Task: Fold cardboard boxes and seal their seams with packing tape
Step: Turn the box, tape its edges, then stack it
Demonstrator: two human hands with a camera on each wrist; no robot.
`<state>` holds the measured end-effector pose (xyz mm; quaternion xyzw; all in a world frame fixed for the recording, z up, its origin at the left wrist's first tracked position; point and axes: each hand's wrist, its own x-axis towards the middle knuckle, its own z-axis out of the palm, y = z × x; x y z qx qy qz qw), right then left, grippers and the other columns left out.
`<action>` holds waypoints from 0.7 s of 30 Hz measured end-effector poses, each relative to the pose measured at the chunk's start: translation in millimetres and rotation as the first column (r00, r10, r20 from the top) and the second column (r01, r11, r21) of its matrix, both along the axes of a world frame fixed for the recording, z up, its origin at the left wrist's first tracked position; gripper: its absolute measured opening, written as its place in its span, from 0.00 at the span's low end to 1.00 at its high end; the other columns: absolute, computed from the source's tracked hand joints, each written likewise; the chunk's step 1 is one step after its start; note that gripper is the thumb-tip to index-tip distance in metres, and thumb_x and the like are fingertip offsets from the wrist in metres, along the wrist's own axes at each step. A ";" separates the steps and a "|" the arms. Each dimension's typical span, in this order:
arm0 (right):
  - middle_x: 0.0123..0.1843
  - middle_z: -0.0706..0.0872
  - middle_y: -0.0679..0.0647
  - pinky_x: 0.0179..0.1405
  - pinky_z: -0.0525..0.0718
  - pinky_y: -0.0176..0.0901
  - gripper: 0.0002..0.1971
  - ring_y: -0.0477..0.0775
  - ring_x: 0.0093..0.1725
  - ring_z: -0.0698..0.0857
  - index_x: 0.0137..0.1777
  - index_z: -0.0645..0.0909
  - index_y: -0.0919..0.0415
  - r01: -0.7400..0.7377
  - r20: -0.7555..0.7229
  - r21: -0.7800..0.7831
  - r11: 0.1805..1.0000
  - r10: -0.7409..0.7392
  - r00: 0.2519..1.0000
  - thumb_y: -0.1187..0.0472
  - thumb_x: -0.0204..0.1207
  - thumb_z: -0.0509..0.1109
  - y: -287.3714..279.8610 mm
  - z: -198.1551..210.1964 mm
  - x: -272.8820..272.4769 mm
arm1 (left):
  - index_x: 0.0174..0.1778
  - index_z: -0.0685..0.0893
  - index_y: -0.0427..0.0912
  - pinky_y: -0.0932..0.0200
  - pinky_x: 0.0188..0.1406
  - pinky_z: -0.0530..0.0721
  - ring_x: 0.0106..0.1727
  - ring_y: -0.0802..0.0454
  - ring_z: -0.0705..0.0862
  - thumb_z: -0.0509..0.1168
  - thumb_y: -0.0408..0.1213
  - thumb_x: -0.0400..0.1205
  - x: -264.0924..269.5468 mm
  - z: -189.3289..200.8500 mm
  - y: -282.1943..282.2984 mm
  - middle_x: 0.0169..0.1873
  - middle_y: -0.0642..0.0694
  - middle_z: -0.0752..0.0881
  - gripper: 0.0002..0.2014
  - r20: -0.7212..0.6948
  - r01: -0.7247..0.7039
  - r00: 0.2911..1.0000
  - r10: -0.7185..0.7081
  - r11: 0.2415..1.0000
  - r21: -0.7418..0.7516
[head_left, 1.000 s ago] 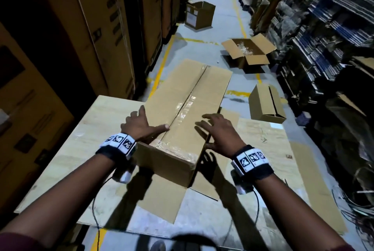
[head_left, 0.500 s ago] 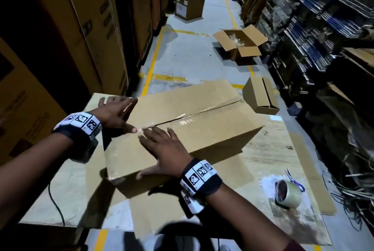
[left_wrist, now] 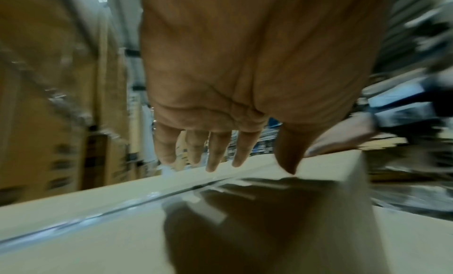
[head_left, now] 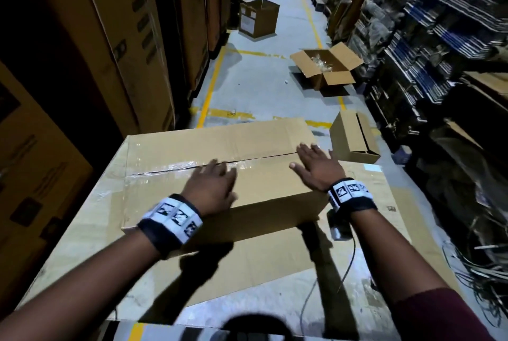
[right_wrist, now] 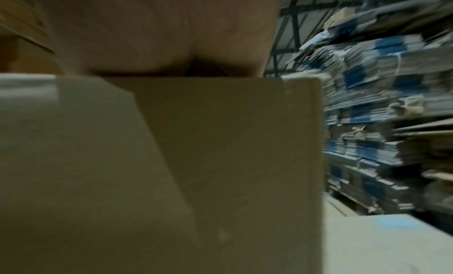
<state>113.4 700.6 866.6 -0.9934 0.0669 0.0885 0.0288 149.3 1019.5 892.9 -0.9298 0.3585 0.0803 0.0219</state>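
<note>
Two hands rest palm-down on top of a long cardboard box [head_left: 220,165] that lies across the tabletop [head_left: 390,203]. The left hand [head_left: 210,189] lies near the middle of the box's top, its fingers [left_wrist: 215,154] straight and slightly spread, their tips at the taped seam [head_left: 170,169]. From the left wrist view the palm hovers just above the cardboard with its shadow beneath it, so how firmly it touches cannot be told. The right hand [head_left: 319,167] lies flat at the box's right end, fingers spread and straight, reaching across the seam where the slit between the two flaps shows dark and untaped. The right wrist view is blurred and shows only the heel of that hand on the box's top edge, above its near side wall.

Clear tape glints along the left part of the seam and down the box's left end. A flat sheet of cardboard [head_left: 247,263] lies under the box on the tabletop.

On the floor beyond stand an open box [head_left: 327,68] with spread flaps, a small closed box [head_left: 351,137] near the tabletop's far right corner, and a taller open box [head_left: 258,19] farther down the aisle. Shelves [head_left: 439,38] of stacked goods line the right side.
</note>
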 end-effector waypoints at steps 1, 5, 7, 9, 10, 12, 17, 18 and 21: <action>0.92 0.48 0.44 0.86 0.41 0.67 0.39 0.53 0.91 0.47 0.91 0.49 0.49 0.012 0.000 -0.017 1.000 -0.012 1.000 0.30 0.86 0.42 -14.6 0.6 0.8 | 0.85 0.59 0.48 0.41 0.81 0.65 0.86 0.39 0.56 0.58 0.60 0.85 -8.7 -2.9 -20.8 0.85 0.41 0.61 0.35 -0.027 0.015 1.000 -0.015 1.000 -0.008; 0.92 0.43 0.47 0.86 0.53 0.61 0.39 0.55 0.91 0.52 0.92 0.47 0.51 0.095 0.017 0.138 0.986 -0.099 0.995 0.31 0.87 0.46 -42.7 -1.4 0.5 | 0.88 0.51 0.47 0.36 0.84 0.52 0.88 0.40 0.47 0.49 0.68 0.85 -24.7 -18.7 -103.9 0.88 0.40 0.49 0.41 -0.150 -0.102 0.984 0.091 0.992 -0.068; 0.92 0.40 0.47 0.82 0.63 0.59 0.39 0.55 0.89 0.57 0.92 0.47 0.53 0.148 0.038 0.264 0.953 -0.163 0.986 0.34 0.88 0.50 -37.4 -5.8 -4.1 | 0.89 0.49 0.48 0.35 0.85 0.45 0.89 0.42 0.43 0.44 0.70 0.84 -23.9 -26.8 -130.9 0.89 0.42 0.45 0.42 -0.163 -0.177 0.974 0.160 0.979 -0.096; 0.92 0.39 0.48 0.79 0.67 0.60 0.39 0.56 0.89 0.60 0.92 0.46 0.55 0.171 0.053 0.295 0.940 -0.194 0.980 0.36 0.88 0.53 -26.8 -9.7 -12.1 | 0.89 0.49 0.48 0.35 0.85 0.42 0.89 0.43 0.43 0.42 0.71 0.84 -21.2 -33.1 -145.3 0.89 0.43 0.45 0.42 -0.178 -0.213 0.965 0.191 0.970 -0.117; 0.92 0.38 0.50 0.78 0.69 0.60 0.39 0.57 0.88 0.61 0.92 0.45 0.57 0.181 0.054 0.300 0.937 -0.206 0.977 0.37 0.89 0.53 -20.7 -11.8 -18.6 | 0.89 0.49 0.48 0.35 0.85 0.42 0.89 0.43 0.43 0.41 0.71 0.84 -21.3 -35.5 -148.5 0.89 0.43 0.45 0.42 -0.177 -0.208 0.967 0.185 0.971 -0.117; 0.92 0.39 0.54 0.75 0.71 0.61 0.39 0.61 0.87 0.64 0.91 0.44 0.60 0.198 0.067 0.306 0.931 -0.228 0.971 0.40 0.89 0.54 -7.6 -17.3 -36.8 | 0.89 0.49 0.48 0.36 0.85 0.43 0.89 0.43 0.45 0.39 0.70 0.85 -24.3 -43.1 -148.7 0.89 0.44 0.47 0.41 -0.152 -0.171 0.977 0.152 0.979 -0.115; 0.92 0.44 0.58 0.68 0.77 0.57 0.36 0.65 0.82 0.71 0.91 0.50 0.63 0.155 0.156 0.374 0.914 -0.227 0.961 0.47 0.90 0.58 20.7 -28.5 -81.9 | 0.89 0.53 0.44 0.39 0.85 0.49 0.88 0.43 0.51 0.35 0.62 0.83 -53.7 -54.4 -138.6 0.89 0.46 0.53 0.40 -0.054 -0.042 0.998 0.033 0.985 -0.168; 0.92 0.44 0.57 0.68 0.77 0.55 0.35 0.64 0.82 0.71 0.91 0.51 0.62 0.142 0.177 0.398 0.906 -0.228 0.957 0.48 0.90 0.58 21.7 -29.3 -86.4 | 0.89 0.53 0.44 0.40 0.85 0.50 0.88 0.43 0.51 0.35 0.60 0.83 -57.8 -55.1 -139.6 0.88 0.46 0.54 0.39 -0.046 -0.018 0.999 0.010 0.983 -0.182; 0.93 0.44 0.51 0.79 0.66 0.48 0.33 0.55 0.88 0.62 0.91 0.51 0.57 0.114 0.207 0.534 0.838 -0.260 0.943 0.49 0.91 0.58 18.8 -32.0 -90.5 | 0.89 0.54 0.45 0.39 0.85 0.50 0.88 0.44 0.52 0.37 0.57 0.84 -58.7 -56.5 -148.2 0.88 0.46 0.54 0.37 -0.041 -0.001 0.999 -0.009 0.977 -0.215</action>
